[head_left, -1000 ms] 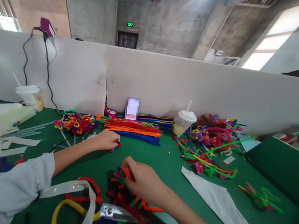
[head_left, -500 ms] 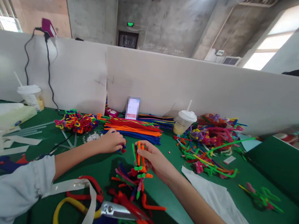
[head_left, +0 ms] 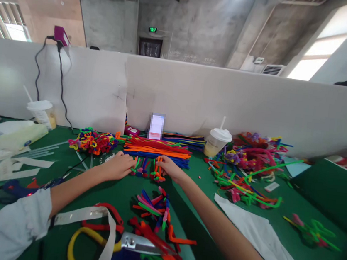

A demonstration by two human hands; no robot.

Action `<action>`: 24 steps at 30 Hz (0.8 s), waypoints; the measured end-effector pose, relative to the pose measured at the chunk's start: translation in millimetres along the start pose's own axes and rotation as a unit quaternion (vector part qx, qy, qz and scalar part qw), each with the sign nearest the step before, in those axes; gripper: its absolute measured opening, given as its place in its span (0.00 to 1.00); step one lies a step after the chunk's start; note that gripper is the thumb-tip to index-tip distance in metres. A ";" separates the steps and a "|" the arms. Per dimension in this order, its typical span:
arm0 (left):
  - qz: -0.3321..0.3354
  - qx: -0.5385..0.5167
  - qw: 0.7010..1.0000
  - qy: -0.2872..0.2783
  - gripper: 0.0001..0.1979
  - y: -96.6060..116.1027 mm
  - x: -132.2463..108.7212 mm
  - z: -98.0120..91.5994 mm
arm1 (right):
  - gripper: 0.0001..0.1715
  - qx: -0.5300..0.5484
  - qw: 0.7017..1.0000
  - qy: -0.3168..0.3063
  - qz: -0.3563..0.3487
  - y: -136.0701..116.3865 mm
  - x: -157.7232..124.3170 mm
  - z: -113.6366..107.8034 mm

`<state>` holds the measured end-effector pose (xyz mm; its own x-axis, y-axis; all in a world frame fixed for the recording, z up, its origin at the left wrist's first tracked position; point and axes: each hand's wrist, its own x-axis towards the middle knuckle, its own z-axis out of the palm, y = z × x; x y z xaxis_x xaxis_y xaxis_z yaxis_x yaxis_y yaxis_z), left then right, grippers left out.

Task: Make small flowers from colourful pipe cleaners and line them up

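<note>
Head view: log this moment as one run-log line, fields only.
left hand: at short pipe cleaner pieces | right hand: on short orange pipe cleaners | beyond: long pipe cleaner bundle

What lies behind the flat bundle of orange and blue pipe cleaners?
A blurred upright card and more multicoloured pipe cleaners, before a white partition; the bundle hides their bases.

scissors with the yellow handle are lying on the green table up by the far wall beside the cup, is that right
Not quite, the place is wrong. The head view shows the scissors with the yellow handle on the green table at its near side, close to the person, not up by the far wall beside the cup.
</note>
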<state>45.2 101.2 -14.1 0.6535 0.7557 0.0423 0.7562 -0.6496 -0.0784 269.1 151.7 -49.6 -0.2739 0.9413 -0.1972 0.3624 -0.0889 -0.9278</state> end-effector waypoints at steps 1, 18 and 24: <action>-0.001 0.005 1.000 0.004 0.04 -1.2 0.0 0.7 | 0.04 -0.009 1.000 0.003 -0.007 0.4 2.9 1.5; 0.010 -0.022 0.997 0.080 0.09 45.6 47.4 -5.2 | 0.22 -0.071 0.996 0.019 -0.048 5.7 7.1 -0.1; -0.032 -0.020 0.997 0.070 0.06 57.7 58.4 3.2 | 0.21 -0.074 0.996 0.022 -0.037 3.5 5.0 -3.6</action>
<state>126.9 108.1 -19.3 0.6005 0.7778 0.1854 0.7947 -0.6062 -0.0309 272.2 157.2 -52.8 -0.2660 0.9574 -0.1124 0.4703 0.0272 -0.8821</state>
